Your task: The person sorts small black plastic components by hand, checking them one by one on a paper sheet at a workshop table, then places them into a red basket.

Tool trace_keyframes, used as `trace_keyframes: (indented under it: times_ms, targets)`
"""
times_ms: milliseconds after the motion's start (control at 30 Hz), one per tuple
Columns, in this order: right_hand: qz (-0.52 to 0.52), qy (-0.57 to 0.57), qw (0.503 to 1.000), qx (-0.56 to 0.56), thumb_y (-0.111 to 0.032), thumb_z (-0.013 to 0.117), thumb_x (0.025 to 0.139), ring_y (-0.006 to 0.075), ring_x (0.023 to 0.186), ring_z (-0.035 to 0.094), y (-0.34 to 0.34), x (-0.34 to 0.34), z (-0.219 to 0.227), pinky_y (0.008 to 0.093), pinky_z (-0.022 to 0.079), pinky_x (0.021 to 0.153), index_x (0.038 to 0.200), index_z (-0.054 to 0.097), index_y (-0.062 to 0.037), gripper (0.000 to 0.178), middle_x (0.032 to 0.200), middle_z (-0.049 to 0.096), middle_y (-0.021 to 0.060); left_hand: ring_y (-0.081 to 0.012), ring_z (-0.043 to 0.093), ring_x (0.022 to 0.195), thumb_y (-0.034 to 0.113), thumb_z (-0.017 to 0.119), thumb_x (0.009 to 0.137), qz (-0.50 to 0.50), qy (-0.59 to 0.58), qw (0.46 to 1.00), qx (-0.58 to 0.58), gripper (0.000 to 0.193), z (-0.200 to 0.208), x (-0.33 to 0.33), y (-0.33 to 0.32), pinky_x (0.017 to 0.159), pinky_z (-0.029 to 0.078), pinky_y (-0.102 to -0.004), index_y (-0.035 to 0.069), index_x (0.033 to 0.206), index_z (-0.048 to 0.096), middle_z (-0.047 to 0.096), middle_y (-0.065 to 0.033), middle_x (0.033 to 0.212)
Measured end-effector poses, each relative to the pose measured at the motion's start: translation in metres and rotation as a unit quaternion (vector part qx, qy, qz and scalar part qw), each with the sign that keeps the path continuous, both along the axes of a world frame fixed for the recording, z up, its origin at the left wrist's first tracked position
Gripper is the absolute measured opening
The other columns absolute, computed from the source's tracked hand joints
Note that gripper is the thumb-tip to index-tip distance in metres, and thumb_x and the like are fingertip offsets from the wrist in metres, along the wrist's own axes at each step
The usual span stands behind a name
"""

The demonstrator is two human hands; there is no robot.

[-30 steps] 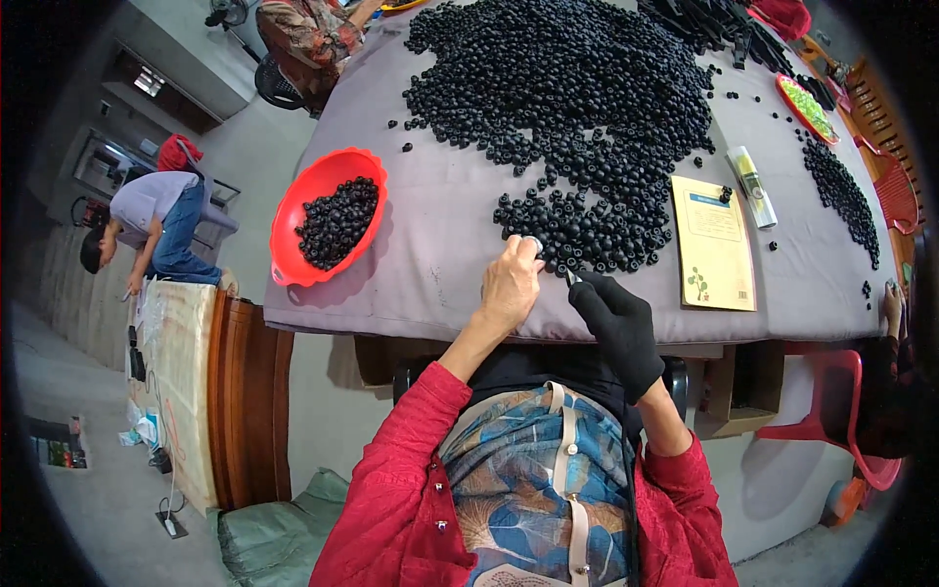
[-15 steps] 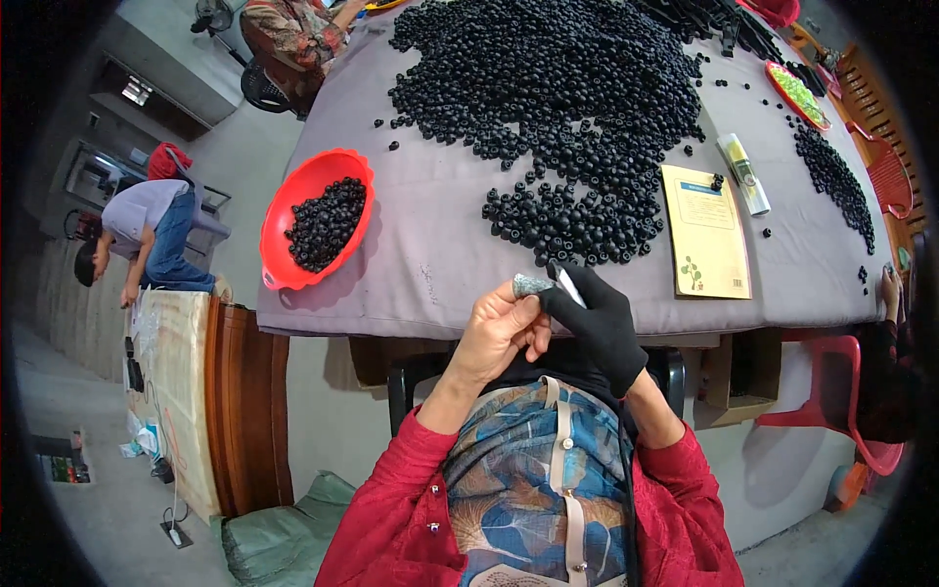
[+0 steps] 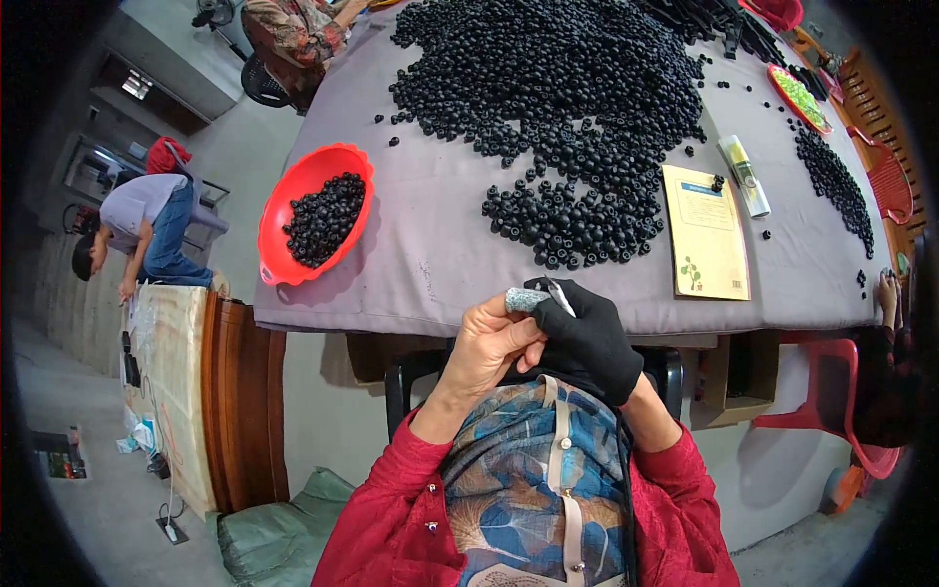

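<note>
I see a scalloped red plastic bowl [image 3: 276, 233] by the grey cloth-covered surface [image 3: 430, 210]'s left edge, small round black beads [image 3: 577, 215] heaped toward the far edge. At the near edge, over grey floor [image 3: 328, 430], the bare left hand [image 3: 486, 344] and black-gloved right hand [image 3: 595, 340] meet, the right clasping a slim pale tool [image 3: 560, 297].

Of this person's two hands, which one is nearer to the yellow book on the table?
Right. The gloved right hand is below and left of the yellow book in the picture; the left hand is also below it, but farther to the left.
</note>
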State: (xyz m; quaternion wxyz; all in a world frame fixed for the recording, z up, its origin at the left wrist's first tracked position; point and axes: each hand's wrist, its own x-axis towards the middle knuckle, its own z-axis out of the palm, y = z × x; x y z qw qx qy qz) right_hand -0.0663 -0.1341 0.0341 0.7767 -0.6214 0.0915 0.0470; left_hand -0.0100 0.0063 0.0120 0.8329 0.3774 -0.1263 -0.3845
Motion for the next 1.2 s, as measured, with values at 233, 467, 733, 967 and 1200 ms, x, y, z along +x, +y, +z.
trace_keyframes:
  times_ms: [233, 467, 733, 967, 1200]
  targets:
    - [-0.013, -0.087, 0.992, -0.091, -0.014, 0.061, 0.078, 0.0155, 0.085, 0.056, 0.000, -0.002, -0.010, 0.0262, 0.046, 0.069, 0.107, 0.052, 0.0007, 0.034, 0.098, 0.056, 0.0087, -0.0112, 0.052, 0.051, 0.007, 0.057, 0.081, 0.013, 0.012, 1.000, 0.012, 0.015, -0.001, -0.001, 0.001, 0.041, 0.037, -0.0190, 0.002, 0.095, 0.059, 0.058, -0.0084, 0.067]
    - [-0.041, -0.144, 0.961, -0.233, -0.011, 0.064, 0.076, 0.0110, 0.085, 0.055, -0.014, -0.013, 0.001, 0.0277, 0.047, 0.069, 0.107, 0.055, 0.0002, 0.035, 0.094, 0.059, 0.0125, -0.0107, 0.050, 0.053, 0.007, 0.057, 0.081, 0.030, 0.019, 0.999, -0.036, 0.019, 0.004, 0.005, 0.008, 0.047, 0.038, -0.0216, 0.001, 0.099, 0.057, 0.058, -0.0090, 0.076]
    - [-0.055, -0.159, 0.947, -0.275, -0.017, 0.068, 0.071, 0.0180, 0.059, 0.058, 0.003, -0.015, 0.013, 0.0278, 0.044, 0.054, 0.099, 0.060, -0.0076, 0.030, 0.071, 0.058, 0.0095, -0.0073, 0.049, 0.052, 0.010, 0.056, 0.084, 0.048, 0.029, 0.998, -0.028, 0.019, 0.012, 0.001, 0.006, 0.043, 0.034, -0.0165, 0.004, 0.101, 0.057, 0.057, -0.0052, 0.070]
    - [-0.063, -0.165, 0.936, -0.305, -0.017, 0.068, 0.070, 0.0191, 0.058, 0.058, 0.004, -0.015, 0.015, 0.0282, 0.044, 0.053, 0.100, 0.060, -0.0092, 0.032, 0.070, 0.057, 0.0097, -0.0061, 0.050, 0.053, 0.008, 0.056, 0.083, 0.051, 0.041, 0.998, -0.027, 0.017, 0.014, -0.002, 0.005, 0.043, 0.036, -0.0157, 0.005, 0.100, 0.056, 0.060, -0.0050, 0.076]
    - [-0.063, -0.165, 0.943, -0.282, -0.016, 0.068, 0.070, 0.0187, 0.057, 0.057, 0.006, -0.016, 0.015, 0.0281, 0.044, 0.052, 0.101, 0.060, -0.0097, 0.032, 0.069, 0.057, 0.0093, -0.0058, 0.051, 0.053, 0.008, 0.056, 0.083, 0.070, 0.048, 0.996, -0.014, 0.017, 0.016, -0.005, 0.004, 0.044, 0.037, -0.0153, 0.006, 0.100, 0.057, 0.060, -0.0042, 0.076]
